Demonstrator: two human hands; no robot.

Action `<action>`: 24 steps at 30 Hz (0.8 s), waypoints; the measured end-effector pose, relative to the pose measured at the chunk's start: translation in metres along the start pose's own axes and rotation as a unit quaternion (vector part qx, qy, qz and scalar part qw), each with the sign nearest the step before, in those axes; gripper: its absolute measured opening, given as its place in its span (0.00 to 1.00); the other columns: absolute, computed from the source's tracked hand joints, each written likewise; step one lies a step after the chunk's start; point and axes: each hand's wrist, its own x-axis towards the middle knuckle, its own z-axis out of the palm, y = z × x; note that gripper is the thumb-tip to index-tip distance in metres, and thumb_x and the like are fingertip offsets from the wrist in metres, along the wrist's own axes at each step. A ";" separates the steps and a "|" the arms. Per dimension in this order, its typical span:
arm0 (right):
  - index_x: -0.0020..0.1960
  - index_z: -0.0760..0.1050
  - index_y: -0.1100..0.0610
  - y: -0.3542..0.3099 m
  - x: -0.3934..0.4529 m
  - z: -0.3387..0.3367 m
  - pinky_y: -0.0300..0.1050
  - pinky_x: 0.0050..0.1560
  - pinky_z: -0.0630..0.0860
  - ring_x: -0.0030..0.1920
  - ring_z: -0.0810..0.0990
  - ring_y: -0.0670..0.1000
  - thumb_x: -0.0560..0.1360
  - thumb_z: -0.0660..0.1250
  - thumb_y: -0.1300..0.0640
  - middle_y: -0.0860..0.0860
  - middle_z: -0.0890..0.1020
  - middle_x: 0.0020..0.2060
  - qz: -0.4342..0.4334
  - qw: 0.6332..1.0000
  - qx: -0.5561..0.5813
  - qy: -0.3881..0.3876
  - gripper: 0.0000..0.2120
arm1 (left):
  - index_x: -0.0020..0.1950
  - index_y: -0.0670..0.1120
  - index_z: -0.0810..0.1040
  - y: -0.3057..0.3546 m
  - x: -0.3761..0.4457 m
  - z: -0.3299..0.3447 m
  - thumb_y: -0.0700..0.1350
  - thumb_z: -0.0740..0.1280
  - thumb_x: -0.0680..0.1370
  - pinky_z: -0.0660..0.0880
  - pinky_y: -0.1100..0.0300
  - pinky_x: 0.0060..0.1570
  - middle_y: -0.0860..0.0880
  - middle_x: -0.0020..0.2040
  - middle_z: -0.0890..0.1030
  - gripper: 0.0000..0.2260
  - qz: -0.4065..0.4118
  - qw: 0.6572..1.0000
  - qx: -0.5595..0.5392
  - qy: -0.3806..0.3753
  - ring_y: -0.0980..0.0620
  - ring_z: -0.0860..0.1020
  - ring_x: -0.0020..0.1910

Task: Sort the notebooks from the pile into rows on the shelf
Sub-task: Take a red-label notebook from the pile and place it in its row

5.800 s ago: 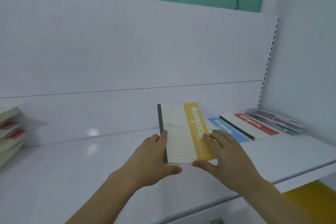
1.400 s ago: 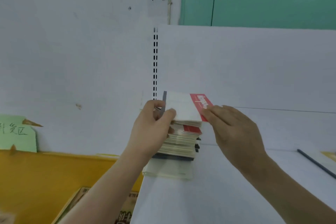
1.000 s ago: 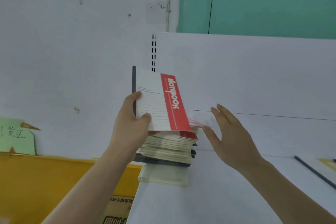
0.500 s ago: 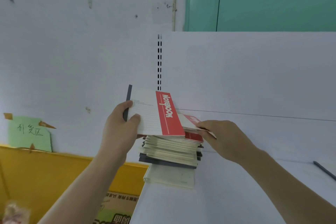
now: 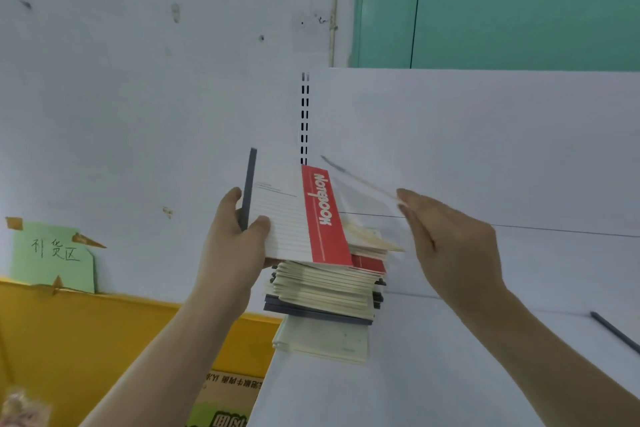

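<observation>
- A white, red-banded paper notebook (image 5: 298, 218) is being gripped at its dark spine by the left hand (image 5: 232, 246), long axis upright, just above the pile of stacked notebooks (image 5: 325, 291) at the white shelf's (image 5: 450, 357) left end.
- A second thin notebook (image 5: 360, 184), blurred, is being pinched edge-on at its right end by the right hand (image 5: 450, 246).
- Open shelf room is being left to the right; the shelf's left edge is lying just beside the pile.

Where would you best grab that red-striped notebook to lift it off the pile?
By its dark spine edge, from the left. The red-striped notebook tilts up there, clear of the pile, and the left hand already pinches that corner, thumb on the cover.
</observation>
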 end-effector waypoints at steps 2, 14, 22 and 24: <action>0.61 0.80 0.59 -0.019 -0.003 0.004 0.48 0.51 0.81 0.55 0.83 0.54 0.75 0.70 0.62 0.54 0.83 0.57 -0.021 0.999 -0.003 -0.041 0.15 | 0.75 0.50 0.66 0.003 -0.006 0.006 0.38 0.60 0.83 0.83 0.51 0.43 0.51 0.57 0.81 0.21 -0.022 0.997 -0.068 -0.032 0.50 0.83 0.49; 0.74 0.66 0.50 -0.043 -0.032 -0.011 0.51 0.71 0.67 0.76 0.61 0.51 0.84 0.48 0.44 0.50 0.67 0.74 -0.032 0.960 0.070 -0.271 0.22 | 0.68 0.56 0.72 0.000 -0.027 0.023 0.40 0.63 0.83 0.82 0.47 0.50 0.53 0.55 0.84 0.16 0.014 0.992 -0.085 -0.087 0.50 0.84 0.52; 0.76 0.53 0.42 -0.043 -0.039 -0.043 0.44 0.60 0.78 0.62 0.75 0.42 0.78 0.56 0.38 0.37 0.73 0.64 0.351 0.895 0.194 -0.196 0.29 | 0.74 0.61 0.66 -0.006 -0.046 0.058 0.36 0.60 0.83 0.77 0.45 0.61 0.56 0.61 0.82 0.25 0.052 0.977 -0.115 -0.171 0.50 0.80 0.61; 0.73 0.58 0.39 -0.041 -0.043 -0.058 0.44 0.55 0.80 0.59 0.77 0.41 0.80 0.59 0.43 0.36 0.75 0.60 0.387 0.879 0.216 -0.174 0.23 | 0.76 0.63 0.64 -0.013 -0.054 0.075 0.37 0.59 0.84 0.77 0.49 0.62 0.58 0.64 0.79 0.26 0.060 0.974 -0.097 -0.196 0.54 0.79 0.62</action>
